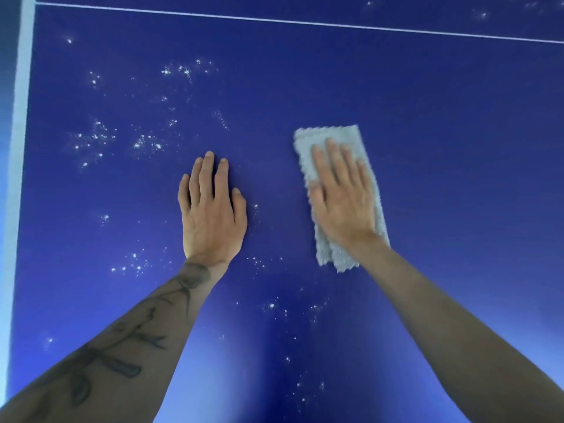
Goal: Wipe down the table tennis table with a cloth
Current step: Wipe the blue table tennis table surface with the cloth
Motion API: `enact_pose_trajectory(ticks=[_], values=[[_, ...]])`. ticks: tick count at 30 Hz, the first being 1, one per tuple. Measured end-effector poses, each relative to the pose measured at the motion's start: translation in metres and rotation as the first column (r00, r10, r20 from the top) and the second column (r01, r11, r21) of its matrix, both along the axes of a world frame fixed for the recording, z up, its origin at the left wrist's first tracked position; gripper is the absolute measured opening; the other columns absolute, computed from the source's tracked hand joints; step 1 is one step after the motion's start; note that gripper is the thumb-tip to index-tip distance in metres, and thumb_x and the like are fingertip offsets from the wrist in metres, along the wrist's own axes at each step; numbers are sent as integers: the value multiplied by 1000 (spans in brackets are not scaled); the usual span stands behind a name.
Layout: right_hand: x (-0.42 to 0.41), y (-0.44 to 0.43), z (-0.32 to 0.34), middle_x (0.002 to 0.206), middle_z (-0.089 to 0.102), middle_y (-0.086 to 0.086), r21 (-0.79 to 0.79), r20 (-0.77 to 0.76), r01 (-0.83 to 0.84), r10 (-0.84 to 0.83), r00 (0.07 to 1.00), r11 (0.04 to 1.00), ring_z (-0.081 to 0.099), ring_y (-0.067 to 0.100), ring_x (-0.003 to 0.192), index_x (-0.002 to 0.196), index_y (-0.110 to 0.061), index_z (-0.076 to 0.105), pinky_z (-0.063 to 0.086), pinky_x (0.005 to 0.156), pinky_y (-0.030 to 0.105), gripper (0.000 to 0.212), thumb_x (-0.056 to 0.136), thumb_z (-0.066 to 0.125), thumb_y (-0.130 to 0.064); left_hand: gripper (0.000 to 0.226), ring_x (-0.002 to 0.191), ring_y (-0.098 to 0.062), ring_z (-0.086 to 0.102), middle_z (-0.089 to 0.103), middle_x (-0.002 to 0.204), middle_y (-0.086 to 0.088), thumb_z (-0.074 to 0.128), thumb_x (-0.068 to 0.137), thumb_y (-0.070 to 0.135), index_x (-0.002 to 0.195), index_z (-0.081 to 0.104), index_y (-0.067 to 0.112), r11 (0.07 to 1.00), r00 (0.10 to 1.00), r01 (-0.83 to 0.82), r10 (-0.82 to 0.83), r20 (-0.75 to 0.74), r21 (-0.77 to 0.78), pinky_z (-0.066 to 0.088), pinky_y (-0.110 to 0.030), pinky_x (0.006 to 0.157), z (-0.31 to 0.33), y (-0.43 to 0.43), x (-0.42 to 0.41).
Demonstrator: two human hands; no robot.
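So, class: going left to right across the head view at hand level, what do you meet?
White edge stripe, cluster of white specks, left hand, cloth under the right hand.

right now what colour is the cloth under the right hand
Light grey, seen in the head view: the cloth lies under the right hand.

No legible text, label, brand or number appears. The table tennis table (pixel 427 117) carries only plain white lines (pixel 274 21).
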State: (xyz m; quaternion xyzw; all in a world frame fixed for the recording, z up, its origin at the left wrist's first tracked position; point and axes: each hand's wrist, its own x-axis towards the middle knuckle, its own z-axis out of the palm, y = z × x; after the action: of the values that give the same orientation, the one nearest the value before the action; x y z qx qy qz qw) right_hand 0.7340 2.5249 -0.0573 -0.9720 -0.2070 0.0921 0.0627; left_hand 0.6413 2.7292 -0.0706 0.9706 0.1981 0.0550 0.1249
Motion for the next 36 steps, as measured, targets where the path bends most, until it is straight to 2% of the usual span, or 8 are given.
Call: enact_pose_trajectory(ticks=[3,5,12,16,20,27,33,36], values=[[25,17,4,179,3,5,3,6,215,-215,977,977,1,27,165,171,-23,7,4,133,50,63,112,22,-39,54,158,-33,29,32,169,-14,36,108,24,158,41,5,999,1000,2,-2,11,-40,15,-48,131,3,3,-6],[20,51,2,179,1,6,30,3,225,-225,974,974,0,28,165,171,-22,6,2,133,50,64,111,20,-39,54,157,-33,29,32,169,-13,37,107,23,157,41,4,999,1000,-15,16,18,-41,15,-48,130,6,6,-22],[-79,46,1,178,12,3,64,24,-259,258,966,964,10,25,165,170,-23,21,11,133,49,60,112,31,-38,57,158,-36,27,30,170,-16,32,107,25,158,38,1,1000,998,-18,17,-61,-17,20,-54,129,7,5,-88],[-46,-3,2,178,10,1,-17,23,60,-60,998,998,7,23,165,171,-26,16,8,133,48,61,111,24,-40,56,158,-34,26,31,169,-15,35,106,25,158,38,3,1000,999,-18,19,-44,8,19,-53,130,-1,6,-90],[-25,46,2,178,8,6,43,17,225,-226,974,973,6,28,165,171,-23,12,5,133,50,64,110,20,-41,55,157,-34,27,32,169,-15,38,106,23,157,38,3,1000,1000,-8,9,-28,20,20,-53,129,-6,8,-92],[-110,44,-5,178,13,2,78,39,-266,264,964,961,10,24,165,170,-23,21,13,133,49,60,113,33,-38,56,159,-32,23,27,171,-13,33,107,25,159,33,4,1000,999,9,-8,-41,7,16,-51,130,-5,10,-92],[-63,-7,2,179,8,1,-18,23,169,-168,985,985,6,24,165,171,-27,12,8,133,49,62,111,20,-42,56,158,-33,25,30,169,-14,34,106,24,158,35,4,1000,999,-2,2,-33,9,18,-53,130,-3,7,-92],[-56,26,-1,179,7,4,18,22,220,-220,975,975,6,28,165,171,-25,11,6,133,50,63,111,21,-41,55,158,-34,25,31,169,-14,35,106,23,158,36,4,1000,1000,1,0,-32,11,18,-52,130,-3,8,-92]])
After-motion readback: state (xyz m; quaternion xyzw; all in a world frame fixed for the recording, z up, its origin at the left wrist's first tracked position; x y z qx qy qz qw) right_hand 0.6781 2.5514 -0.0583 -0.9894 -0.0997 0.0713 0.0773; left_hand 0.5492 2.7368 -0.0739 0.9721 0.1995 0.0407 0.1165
